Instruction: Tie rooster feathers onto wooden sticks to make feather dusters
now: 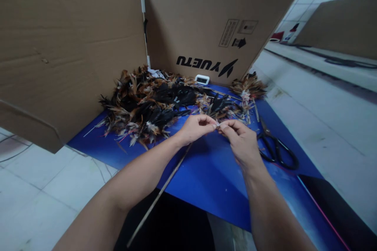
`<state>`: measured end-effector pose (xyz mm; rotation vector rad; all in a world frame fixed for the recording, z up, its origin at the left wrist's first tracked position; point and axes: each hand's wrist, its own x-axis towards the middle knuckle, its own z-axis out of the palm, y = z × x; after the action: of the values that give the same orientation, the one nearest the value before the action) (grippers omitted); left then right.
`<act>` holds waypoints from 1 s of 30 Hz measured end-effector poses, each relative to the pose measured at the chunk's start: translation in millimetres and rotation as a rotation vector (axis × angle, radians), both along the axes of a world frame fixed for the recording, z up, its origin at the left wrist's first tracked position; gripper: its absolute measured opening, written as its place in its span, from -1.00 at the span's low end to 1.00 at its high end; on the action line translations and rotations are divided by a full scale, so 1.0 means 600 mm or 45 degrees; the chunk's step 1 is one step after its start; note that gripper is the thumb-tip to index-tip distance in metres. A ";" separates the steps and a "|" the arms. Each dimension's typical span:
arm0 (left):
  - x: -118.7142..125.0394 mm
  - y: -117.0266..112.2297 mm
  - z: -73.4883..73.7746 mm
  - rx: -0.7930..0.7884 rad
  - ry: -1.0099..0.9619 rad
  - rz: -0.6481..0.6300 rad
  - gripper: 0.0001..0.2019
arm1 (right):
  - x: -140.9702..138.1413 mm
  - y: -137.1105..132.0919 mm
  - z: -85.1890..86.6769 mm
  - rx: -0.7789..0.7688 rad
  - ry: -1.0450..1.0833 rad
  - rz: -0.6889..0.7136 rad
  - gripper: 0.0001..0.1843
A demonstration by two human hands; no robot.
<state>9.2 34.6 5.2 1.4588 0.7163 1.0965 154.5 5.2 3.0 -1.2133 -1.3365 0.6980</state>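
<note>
The left hand [196, 127] and the right hand [241, 137] meet just above the counter [203, 180], thumbs and forefingers of both closed on a small whitish scrap [217, 124] between them; it is too small for me to tell what it is. A thin stick [163, 192] slants from beneath the left hand down past the counter's near edge, and I can't tell whether that hand grips it. Just beyond the fingers lie loose black and brown feathers [219, 104], and to the left a big heap of feathers [144, 106] spreads toward the cardboard. Beside the right hand rest black-handled scissors [277, 149], with a tied-looking feather bundle [250, 86] farther back. A white digital display [202, 80] stands at the foot of a cardboard panel [188, 19] printed "YUETU" upside down. A flat black object [338, 208] lies at the counter's right corner.
</note>
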 end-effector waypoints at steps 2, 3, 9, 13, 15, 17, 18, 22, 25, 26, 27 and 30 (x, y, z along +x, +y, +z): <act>0.000 0.001 0.000 -0.001 -0.001 0.010 -0.83 | 0.000 -0.002 0.001 0.026 -0.019 -0.061 -0.89; -0.001 0.001 -0.001 -0.001 0.000 0.016 -0.83 | -0.001 -0.003 0.002 0.059 -0.047 -0.107 -0.89; 0.000 0.006 -0.006 0.013 0.026 0.062 -0.82 | -0.007 -0.017 0.015 0.366 -0.503 -0.179 -0.97; 0.002 0.009 -0.011 0.037 0.026 0.061 -0.82 | -0.010 -0.020 0.016 0.461 -0.677 -0.165 -0.96; 0.002 0.008 -0.012 0.045 0.031 0.058 -0.83 | -0.009 -0.019 0.014 0.488 -0.719 -0.183 -0.96; 0.002 0.008 -0.011 0.048 0.043 0.061 -0.83 | -0.007 -0.018 0.011 0.526 -0.744 -0.202 -0.98; 0.002 0.007 -0.011 0.052 0.051 0.064 -0.83 | -0.006 -0.017 0.010 0.545 -0.757 -0.210 -0.98; 0.001 0.006 -0.009 0.090 0.093 0.092 -0.85 | -0.004 -0.015 0.006 0.594 -0.820 -0.227 -0.98; 0.001 0.009 -0.012 0.142 0.140 0.123 -0.86 | -0.003 -0.013 0.004 0.652 -0.894 -0.233 -0.97; 0.001 0.010 -0.014 0.158 0.158 0.132 -0.86 | -0.002 -0.013 0.003 0.673 -0.921 -0.239 -0.96; 0.001 0.011 -0.015 0.173 0.175 0.136 -0.86 | -0.002 -0.012 0.003 0.692 -0.948 -0.245 -0.96; 0.001 0.014 -0.018 0.213 0.209 0.140 -0.85 | -0.001 -0.010 0.000 0.728 -1.009 -0.266 -0.96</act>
<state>9.7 42.8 -5.7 1.6826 0.8451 1.1521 154.0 -1.0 3.3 -1.1542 -1.8385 -0.3660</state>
